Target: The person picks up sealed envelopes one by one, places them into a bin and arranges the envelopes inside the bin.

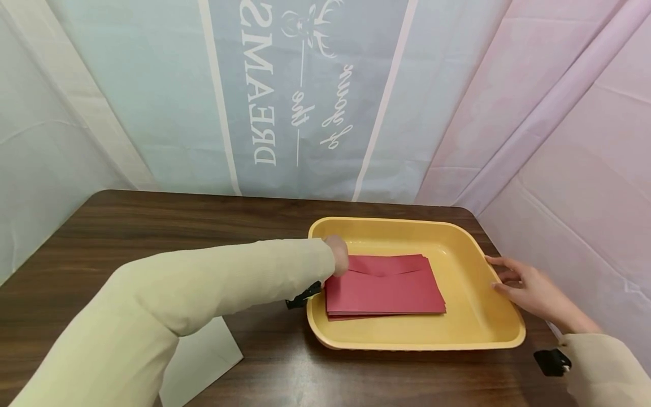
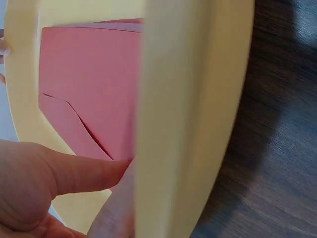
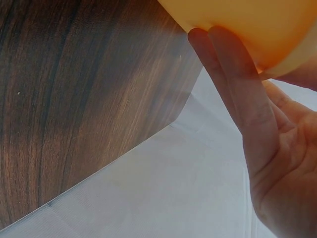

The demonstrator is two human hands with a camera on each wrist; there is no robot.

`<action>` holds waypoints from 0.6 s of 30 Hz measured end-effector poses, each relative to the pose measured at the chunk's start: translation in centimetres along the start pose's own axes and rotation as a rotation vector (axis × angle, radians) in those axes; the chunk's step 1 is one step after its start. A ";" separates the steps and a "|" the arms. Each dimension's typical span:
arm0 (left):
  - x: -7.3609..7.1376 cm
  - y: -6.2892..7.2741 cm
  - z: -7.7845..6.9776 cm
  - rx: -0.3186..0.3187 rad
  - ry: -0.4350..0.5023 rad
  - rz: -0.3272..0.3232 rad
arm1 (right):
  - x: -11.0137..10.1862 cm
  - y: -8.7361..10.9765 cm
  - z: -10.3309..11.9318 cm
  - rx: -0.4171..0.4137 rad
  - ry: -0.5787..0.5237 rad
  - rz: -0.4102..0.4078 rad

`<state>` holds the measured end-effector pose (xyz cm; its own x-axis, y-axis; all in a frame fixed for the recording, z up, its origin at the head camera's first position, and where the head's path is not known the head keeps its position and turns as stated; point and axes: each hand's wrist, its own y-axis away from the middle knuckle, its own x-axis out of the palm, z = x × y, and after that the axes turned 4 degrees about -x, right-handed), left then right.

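Note:
A stack of red envelopes point(image 1: 386, 291) lies in a shallow yellow tray point(image 1: 475, 325), with the flap of the top one facing up. My left hand point(image 1: 338, 255) reaches over the tray's left side to the stack's upper left corner. In the left wrist view, the thumb and a finger of that hand point(image 2: 74, 173) meet at the edge of the red envelope point(image 2: 91, 69), pinching it; the tray wall hides part of the fingers. My right hand point(image 1: 529, 288) grips the tray's right rim, thumb on one side and fingers on the other point(image 3: 242, 94).
On the dark wood table point(image 1: 229, 217), a white sheet or envelope point(image 1: 203, 362) lies left of the tray, partly under my left sleeve point(image 1: 218, 282). Fabric walls point(image 1: 315, 113) printed with lettering stand behind the table and at both sides.

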<state>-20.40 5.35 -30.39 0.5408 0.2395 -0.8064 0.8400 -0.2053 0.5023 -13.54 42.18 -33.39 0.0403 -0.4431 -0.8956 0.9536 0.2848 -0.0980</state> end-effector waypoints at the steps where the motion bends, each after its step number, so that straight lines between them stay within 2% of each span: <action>1: 0.1 -0.2 0.1 -0.010 0.027 0.000 | 0.0 0.0 0.0 0.000 -0.003 0.001; 3: 0.1 -0.5 0.4 -0.016 0.067 0.001 | 0.0 0.0 0.0 -0.004 -0.008 -0.003; 5: -0.1 -0.7 0.7 0.006 0.096 -0.004 | 0.0 0.0 0.0 -0.010 -0.003 -0.008; 12: -1.4 -0.1 2.3 0.166 0.134 -0.065 | -0.1 0.0 0.3 0.006 0.017 -0.003; 15: -1.8 0.7 3.4 0.232 0.152 -0.112 | 0.0 0.1 0.4 0.014 0.025 -0.001; 18: -2.1 1.6 4.5 0.284 0.226 -0.197 | 0.0 0.2 0.3 0.001 0.020 -0.010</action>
<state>-20.42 0.19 -29.29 0.3935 0.4960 -0.7740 0.8998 -0.3805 0.2136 -13.29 41.95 -33.28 0.0246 -0.4293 -0.9028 0.9541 0.2796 -0.1069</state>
